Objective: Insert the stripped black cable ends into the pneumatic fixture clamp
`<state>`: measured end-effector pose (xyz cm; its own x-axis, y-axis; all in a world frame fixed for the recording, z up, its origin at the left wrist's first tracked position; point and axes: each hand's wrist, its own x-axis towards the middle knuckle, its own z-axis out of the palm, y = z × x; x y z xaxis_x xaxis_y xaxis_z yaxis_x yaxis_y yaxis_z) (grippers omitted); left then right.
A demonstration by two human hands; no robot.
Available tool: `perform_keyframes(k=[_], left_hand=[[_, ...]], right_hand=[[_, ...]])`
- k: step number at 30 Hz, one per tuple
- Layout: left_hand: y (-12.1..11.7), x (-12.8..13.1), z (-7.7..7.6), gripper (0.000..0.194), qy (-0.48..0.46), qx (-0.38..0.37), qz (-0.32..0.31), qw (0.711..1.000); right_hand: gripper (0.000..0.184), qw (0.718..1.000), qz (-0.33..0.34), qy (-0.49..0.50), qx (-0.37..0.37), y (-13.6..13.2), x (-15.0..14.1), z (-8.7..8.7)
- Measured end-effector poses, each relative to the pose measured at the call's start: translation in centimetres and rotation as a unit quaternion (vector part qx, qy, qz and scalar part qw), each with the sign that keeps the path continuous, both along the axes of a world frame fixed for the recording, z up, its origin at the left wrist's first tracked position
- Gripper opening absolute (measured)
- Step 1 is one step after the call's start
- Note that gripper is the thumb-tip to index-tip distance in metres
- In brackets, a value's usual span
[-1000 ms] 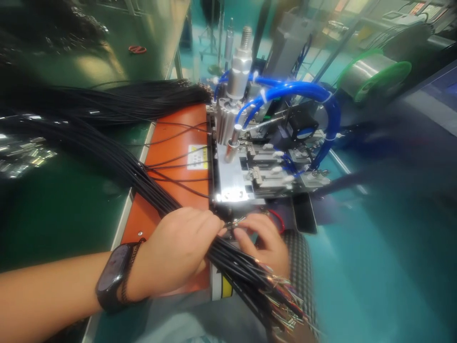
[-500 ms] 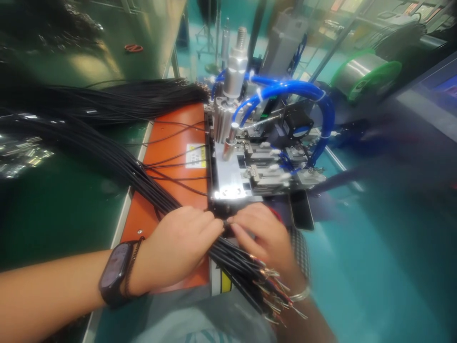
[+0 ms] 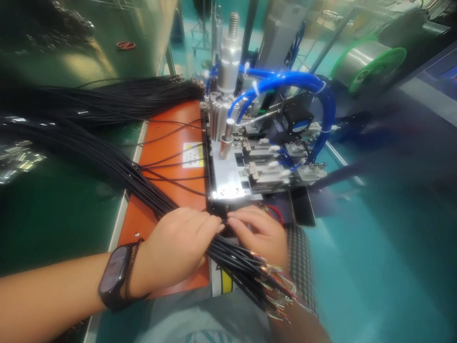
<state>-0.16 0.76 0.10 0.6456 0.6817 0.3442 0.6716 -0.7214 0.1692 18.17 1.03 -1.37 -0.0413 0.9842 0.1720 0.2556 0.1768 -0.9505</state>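
Observation:
A thick bundle of black cables (image 3: 233,252) runs from the left across an orange machine cover (image 3: 171,136). Its near ends are stripped, showing thin coloured wires. My left hand (image 3: 185,240), with a dark band on the wrist, is closed over the bundle. Facing it, my right hand (image 3: 262,231) has its thumb and forefinger pinched together. Between the fingertips of both hands is a small dark piece, too small to make out. Just beyond the hands stands the machine's metal plate (image 3: 228,178), with a metal cylinder (image 3: 229,66) rising behind it.
Another pile of black cables (image 3: 143,97) lies at the far left of the cover. Blue air hoses (image 3: 296,83) arch over the machine. A phone (image 3: 302,206) lies right of the plate. A green-rimmed wire spool (image 3: 367,64) stands at the back right.
The view has shifted slightly, so the machine appears a little further left. My right hand's fingertips have drawn slightly closer together; my left hand stays on the cable bundle.

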Motion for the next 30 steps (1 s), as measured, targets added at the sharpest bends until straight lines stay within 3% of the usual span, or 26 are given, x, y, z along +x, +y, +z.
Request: perform_keyframes(k=[4,10,13,17,20,22,26,28,30], left_hand=[[-0.1,0.0,-0.3,0.015,-0.015,0.015,-0.01,1.0],[-0.1,-0.1,-0.3,0.018,-0.029,0.018,-0.029,0.999],[-0.1,-0.2,-0.3,0.022,-0.001,0.047,-0.048,0.998],[0.1,-0.3,-0.3,0.027,0.049,0.066,-0.088,0.993],[0.3,-0.2,-0.1,0.027,0.061,0.038,-0.066,0.995],[0.3,-0.1,0.1,0.031,0.066,0.012,-0.039,0.997],[0.1,0.1,0.3,0.046,0.068,-0.019,-0.03,0.997],[0.1,0.0,0.3,0.045,0.062,0.004,-0.044,0.997],[0.2,-0.1,0.2,0.039,0.056,0.047,-0.069,0.995]], right_hand=[[0.013,0.996,0.008,0.066,-0.06,0.0,-0.3,0.1],[0.011,0.963,0.056,0.197,-0.173,0.2,-0.4,0.4],[0.011,0.973,0.084,0.142,-0.159,0.7,0.3,1.1],[0.013,0.973,0.192,-0.041,-0.121,1.7,1.7,3.0],[0.015,0.965,0.188,-0.161,-0.09,2.2,2.1,3.9],[0.014,0.97,0.14,-0.17,-0.104,2.2,2.1,3.8],[0.012,0.98,0.067,-0.094,-0.164,1.5,2.0,2.4],[0.012,0.982,0.069,-0.072,-0.163,1.2,2.1,1.9],[0.015,0.979,0.113,-0.096,-0.141,1.0,2.2,1.8]])
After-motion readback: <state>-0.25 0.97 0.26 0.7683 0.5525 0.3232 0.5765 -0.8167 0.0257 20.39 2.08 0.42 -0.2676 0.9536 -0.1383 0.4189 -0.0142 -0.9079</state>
